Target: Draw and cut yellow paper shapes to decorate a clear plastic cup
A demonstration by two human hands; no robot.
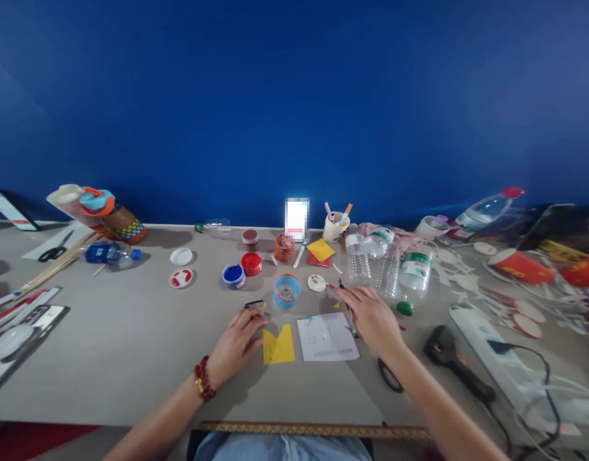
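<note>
Toward the front of a grey table (107, 358), a person's left hand (233, 336) rests with fingers loosely apart, holding nothing that shows, beside a notched yellow paper (278, 349). Right of that lies a white sheet (328, 342), then the right hand (371, 314), fingers curled near a thin dark stick (341, 283); I cannot tell whether they grip it. Both papers lie flat between the hands, presumably for easy reach. Just beyond are a blue cup (279, 299) and a white lid (317, 282) bearing smears, perhaps serving as a palette. Farther back, a blue paint pot (234, 284) and a red paint pot (253, 273) stand uncovered, likely for dipping. A phone (296, 218) stands upright near the blue wall (294, 102), probably for viewing. The sheet's printed line and a bottle's (416, 270) green label are too blurred to read.
</note>
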